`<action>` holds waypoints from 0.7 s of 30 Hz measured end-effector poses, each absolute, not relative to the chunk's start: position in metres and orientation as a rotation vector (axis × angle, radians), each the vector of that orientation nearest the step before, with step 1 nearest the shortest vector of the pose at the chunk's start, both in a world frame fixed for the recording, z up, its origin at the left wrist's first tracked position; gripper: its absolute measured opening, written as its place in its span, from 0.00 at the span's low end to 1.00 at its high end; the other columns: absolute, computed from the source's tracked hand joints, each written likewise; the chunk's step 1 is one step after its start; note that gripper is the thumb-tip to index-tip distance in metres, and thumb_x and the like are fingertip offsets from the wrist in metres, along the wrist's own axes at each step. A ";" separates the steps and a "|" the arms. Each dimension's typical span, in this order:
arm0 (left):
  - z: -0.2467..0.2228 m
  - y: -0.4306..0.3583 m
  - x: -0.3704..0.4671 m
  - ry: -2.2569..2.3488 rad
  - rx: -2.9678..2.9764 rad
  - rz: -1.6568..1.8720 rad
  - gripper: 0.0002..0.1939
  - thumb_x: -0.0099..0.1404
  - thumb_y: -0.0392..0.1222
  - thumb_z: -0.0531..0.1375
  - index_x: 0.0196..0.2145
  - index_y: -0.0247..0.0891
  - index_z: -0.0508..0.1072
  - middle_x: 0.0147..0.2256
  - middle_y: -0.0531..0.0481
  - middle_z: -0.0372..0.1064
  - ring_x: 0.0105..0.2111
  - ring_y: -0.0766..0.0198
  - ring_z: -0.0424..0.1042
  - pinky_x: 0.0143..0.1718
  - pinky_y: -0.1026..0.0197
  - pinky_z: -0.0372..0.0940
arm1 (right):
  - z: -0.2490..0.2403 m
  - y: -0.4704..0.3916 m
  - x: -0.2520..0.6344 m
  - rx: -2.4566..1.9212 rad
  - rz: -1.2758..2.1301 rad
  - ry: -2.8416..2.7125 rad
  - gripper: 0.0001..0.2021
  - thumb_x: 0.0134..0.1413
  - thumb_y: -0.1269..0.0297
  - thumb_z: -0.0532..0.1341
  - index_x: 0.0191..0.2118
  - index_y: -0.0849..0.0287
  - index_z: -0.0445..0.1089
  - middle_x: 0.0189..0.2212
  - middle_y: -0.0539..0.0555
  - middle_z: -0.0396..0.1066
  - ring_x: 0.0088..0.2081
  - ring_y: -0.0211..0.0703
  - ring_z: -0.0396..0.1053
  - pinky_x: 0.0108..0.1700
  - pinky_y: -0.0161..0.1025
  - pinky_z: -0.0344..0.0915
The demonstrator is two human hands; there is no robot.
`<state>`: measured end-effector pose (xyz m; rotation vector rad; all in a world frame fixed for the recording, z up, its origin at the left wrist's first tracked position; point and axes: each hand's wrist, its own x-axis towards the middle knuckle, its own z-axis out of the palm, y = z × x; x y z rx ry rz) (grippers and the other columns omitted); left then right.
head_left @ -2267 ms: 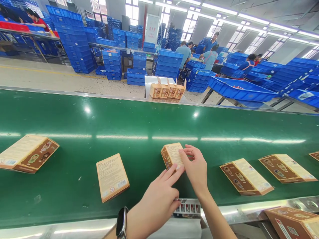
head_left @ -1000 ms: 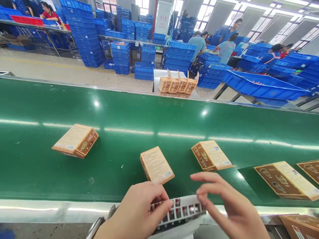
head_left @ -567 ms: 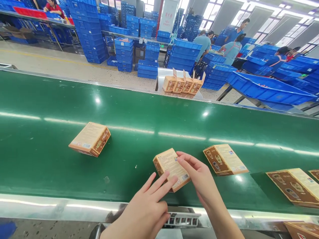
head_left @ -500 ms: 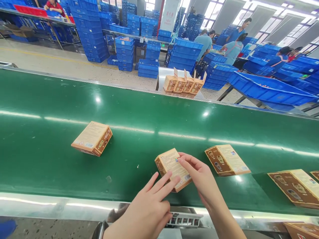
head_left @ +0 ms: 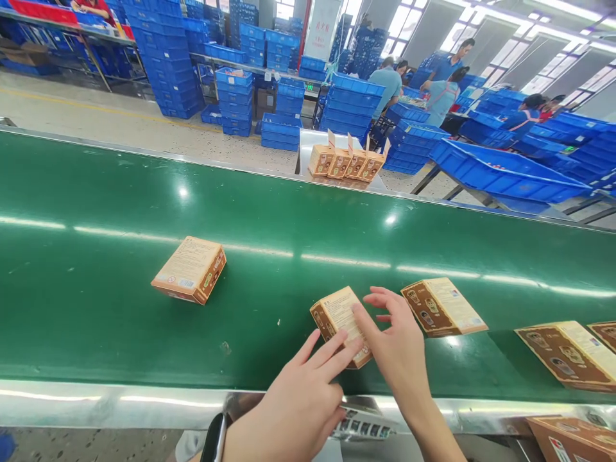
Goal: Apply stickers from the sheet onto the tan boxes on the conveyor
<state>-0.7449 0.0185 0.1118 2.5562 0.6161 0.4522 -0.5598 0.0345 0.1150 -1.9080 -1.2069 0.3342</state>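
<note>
A small cream and brown cardboard box (head_left: 339, 310) lies printed side up on the green conveyor belt (head_left: 110, 333), in front of me. My left hand (head_left: 308, 391) rests spread fingers on its near edge and top, without gripping it. My right hand (head_left: 394, 337) is at the box's right side, thumb touching the printed top and the other fingers raised and apart. The thumb covers part of the top, where a small sticker may be hidden. Close by on the right lies a similar box (head_left: 445, 307), showing a sticker on its cream face.
Another box (head_left: 190, 266) sits left on the belt, and more boxes (head_left: 570, 356) lie right. Below the metal rail (head_left: 62, 404) are a white slotted strip (head_left: 366, 423) and a brown box (head_left: 572, 439). Several boxes (head_left: 346, 163) stand beyond the belt. Blue crates (head_left: 163, 58) and co-workers (head_left: 443, 96) are behind.
My right hand has opened from a pinch at the small sticker on the box, its fingers lifting away to the right. The left-hand box has shifted right with the belt.
</note>
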 end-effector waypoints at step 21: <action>0.160 0.028 -0.775 0.937 1.579 0.306 0.09 0.67 0.42 0.59 0.31 0.38 0.76 0.24 0.58 0.68 0.25 0.69 0.62 0.28 0.69 0.56 | 0.151 -0.034 -0.557 -1.275 0.255 -2.215 0.09 0.65 0.73 0.57 0.47 0.54 0.69 0.38 0.54 0.78 0.37 0.41 0.78 0.41 0.32 0.74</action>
